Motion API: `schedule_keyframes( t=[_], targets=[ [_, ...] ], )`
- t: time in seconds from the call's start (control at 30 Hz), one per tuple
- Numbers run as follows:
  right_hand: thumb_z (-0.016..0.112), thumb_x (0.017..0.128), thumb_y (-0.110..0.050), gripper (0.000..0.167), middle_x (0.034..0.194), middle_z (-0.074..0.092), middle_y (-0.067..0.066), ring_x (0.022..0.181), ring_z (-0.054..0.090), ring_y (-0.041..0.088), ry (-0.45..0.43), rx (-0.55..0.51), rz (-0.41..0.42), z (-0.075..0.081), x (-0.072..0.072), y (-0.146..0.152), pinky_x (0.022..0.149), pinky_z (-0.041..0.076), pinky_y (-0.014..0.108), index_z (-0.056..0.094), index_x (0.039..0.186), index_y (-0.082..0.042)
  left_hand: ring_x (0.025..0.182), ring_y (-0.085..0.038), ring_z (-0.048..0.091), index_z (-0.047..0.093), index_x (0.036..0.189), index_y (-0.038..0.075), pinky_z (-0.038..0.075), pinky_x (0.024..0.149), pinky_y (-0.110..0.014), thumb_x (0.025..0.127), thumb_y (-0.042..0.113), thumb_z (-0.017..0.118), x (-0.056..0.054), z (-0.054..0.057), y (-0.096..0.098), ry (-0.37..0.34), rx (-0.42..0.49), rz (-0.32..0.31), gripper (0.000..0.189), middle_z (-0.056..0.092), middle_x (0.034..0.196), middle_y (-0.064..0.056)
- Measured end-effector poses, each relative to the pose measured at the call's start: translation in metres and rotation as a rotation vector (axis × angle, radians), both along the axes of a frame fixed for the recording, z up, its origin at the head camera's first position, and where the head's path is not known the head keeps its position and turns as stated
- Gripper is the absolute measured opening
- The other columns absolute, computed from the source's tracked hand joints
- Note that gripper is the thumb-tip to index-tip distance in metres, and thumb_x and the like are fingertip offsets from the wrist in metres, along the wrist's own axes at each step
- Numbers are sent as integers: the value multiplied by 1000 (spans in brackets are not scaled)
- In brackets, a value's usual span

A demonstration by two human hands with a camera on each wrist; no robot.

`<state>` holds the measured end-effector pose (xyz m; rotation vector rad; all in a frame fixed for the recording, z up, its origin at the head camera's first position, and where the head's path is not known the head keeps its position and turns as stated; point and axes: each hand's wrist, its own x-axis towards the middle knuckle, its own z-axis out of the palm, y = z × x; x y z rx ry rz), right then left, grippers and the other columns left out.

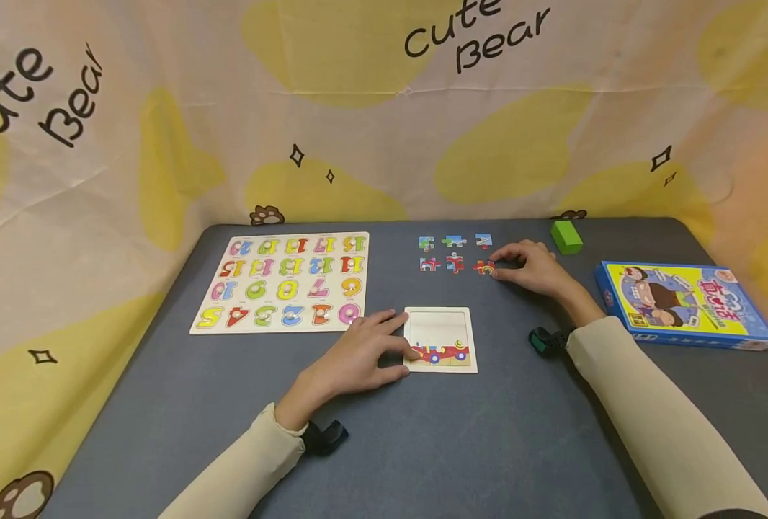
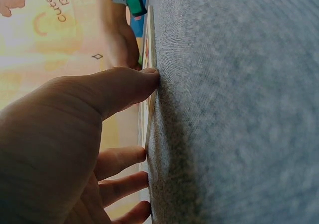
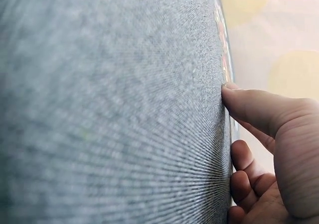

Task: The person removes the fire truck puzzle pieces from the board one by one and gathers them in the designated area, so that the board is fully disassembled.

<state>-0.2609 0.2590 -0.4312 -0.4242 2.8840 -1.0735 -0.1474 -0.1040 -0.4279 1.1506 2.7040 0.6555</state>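
A small square puzzle board (image 1: pixel 439 328) lies in front of the person, with a red vehicle picture along its lower part. My left hand (image 1: pixel 361 353) rests at the board's left side, fingers spread, one fingertip on the picture. In the left wrist view the left thumb (image 2: pixel 124 84) touches the board's edge. Beyond the board, several loose jigsaw pieces (image 1: pixel 454 241) lie in two rows. My right hand (image 1: pixel 536 268) has thumb and index finger at the right end of a red puzzle piece (image 1: pixel 484 267) in the near row. In the right wrist view the other fingers (image 3: pixel 241 154) curl inward.
A number puzzle board (image 1: pixel 280 283) lies upside down to the person at the left. A green block (image 1: pixel 566 237) stands at the back right, beside a blue and yellow box (image 1: pixel 685 303). A printed cloth (image 1: pixel 358 130) hangs behind the grey table (image 1: pixel 384 447).
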Motion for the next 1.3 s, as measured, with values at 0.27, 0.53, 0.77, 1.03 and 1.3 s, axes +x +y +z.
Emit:
schedule_keyframes(
  t=[0.27,0.53,0.77,1.03,1.3],
  targets=[
    [73,95,-22,33,119,57,21,107,42,36,-30,-31,-43,-1,-5,-1,98,17,64,71,124,-7,153,-37,33,77,113,29,26,115,-73,93,32,74,0,0,0,-2,1,-1,20,44,160,-12],
    [73,95,-26,35,117,57,20,106,41,35,-38,-20,-67,0,-7,-1,92,18,58,70,125,-7,152,-36,33,78,113,30,27,115,-72,93,32,74,0,1,1,5,-6,-2,20,44,160,-12],
    [72,96,-24,38,121,56,21,106,41,35,-43,-63,-59,-2,-5,-1,94,16,59,68,130,-7,153,-36,32,77,113,31,27,115,-72,93,33,74,0,1,0,2,-20,6,20,44,160,-11],
    [69,98,-25,38,120,58,19,96,45,27,-36,-131,-43,-1,2,-1,91,28,48,67,131,-8,153,-36,32,77,114,30,27,117,-69,93,33,74,0,0,-1,-7,-16,6,21,45,160,-11],
    [69,98,-26,35,122,64,15,97,53,24,-4,-193,-35,0,17,-10,81,43,29,69,128,-9,152,-39,32,77,113,29,27,115,-72,93,31,74,0,0,-1,8,-3,-6,20,44,160,-14]
  ],
)
